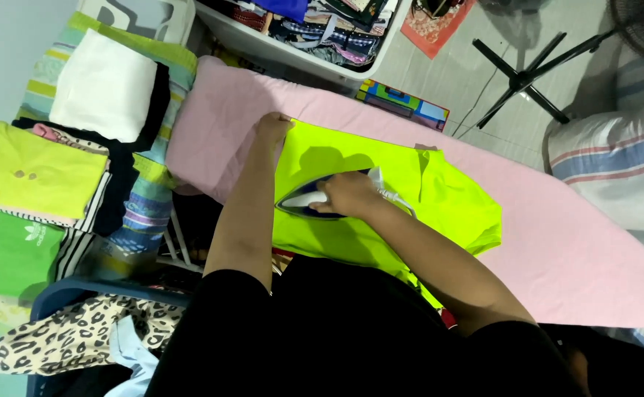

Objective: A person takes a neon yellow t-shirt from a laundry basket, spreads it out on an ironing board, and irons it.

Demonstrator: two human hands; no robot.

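My right hand (348,195) is closed around the handle of the iron (315,200), which sits soleplate-down on the neon yellow-green shirt (381,198). The iron's long axis runs roughly from 3 o'clock to 9 o'clock, its pointed nose aimed at 9, toward my left forearm. The shirt lies spread on the pink ironing board (557,242), its body stretching from the iron out toward 3 o'clock and down toward 5.

My left hand (273,126) lies at 11 o'clock from the iron, palm down, fingers pressed flat on the shirt's top corner where it meets the board; it pins cloth and grasps nothing. Of the two, my right hand is the one on the iron, and the left is a little apart from its nose.

Out at 9 o'clock, beyond the board's end, folded clothes (101,88) sit in stacks. A laundry basket (307,37) of mixed garments stands at 12 o'clock.
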